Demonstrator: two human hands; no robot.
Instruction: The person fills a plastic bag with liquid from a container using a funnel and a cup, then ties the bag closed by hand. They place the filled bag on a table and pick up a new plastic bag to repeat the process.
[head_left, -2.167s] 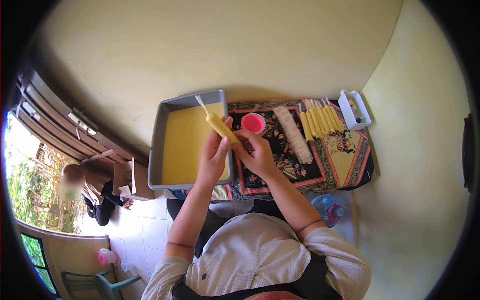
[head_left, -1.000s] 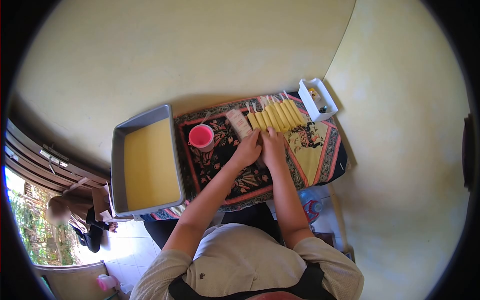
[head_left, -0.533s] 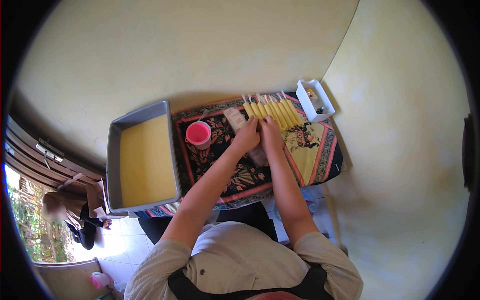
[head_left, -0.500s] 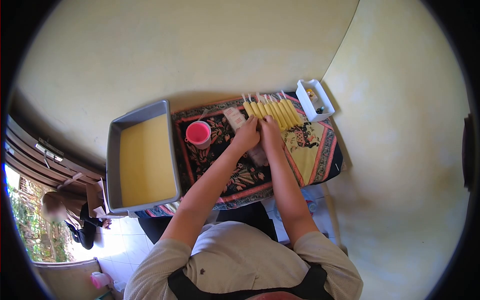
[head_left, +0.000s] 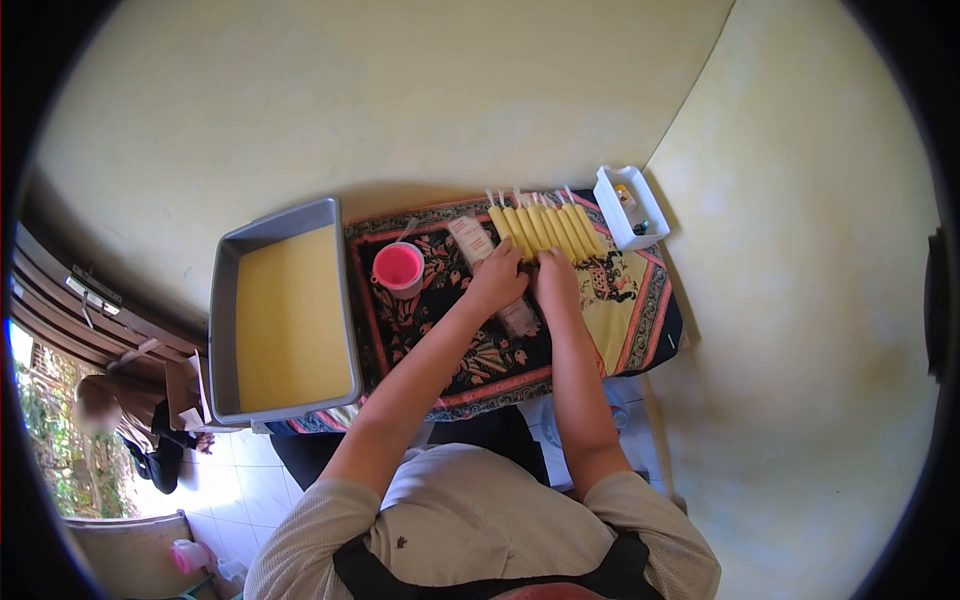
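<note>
A row of long clear plastic tubes filled with yellow liquid (head_left: pixel 548 225) lies side by side on the patterned cloth, their tied, whitish ends pointing to the wall. At the near end of the leftmost tube, my left hand (head_left: pixel 500 276) has its fingers bent around it. My right hand (head_left: pixel 555 272) is just beside it with fingers curled at the near ends of the neighbouring tubes; what they pinch, if anything, is hidden. A pack of plastic bags (head_left: pixel 470 238) with red print lies partly under my left hand, its clear end (head_left: pixel 517 317) showing below.
On the left stands a big grey basin (head_left: pixel 228 330) of yellow liquid. A pink-rimmed cup (head_left: pixel 398 268) sits beside it on the patterned cloth (head_left: pixel 425 345). At the right corner is a white bin (head_left: pixel 632 215) with small items. Another person (head_left: pixel 150 430) is by the doorway.
My hands have moved slightly apart and a little toward me. They were together at the near end of the leftmost tube. The leftmost tube now lies in line with the row.
</note>
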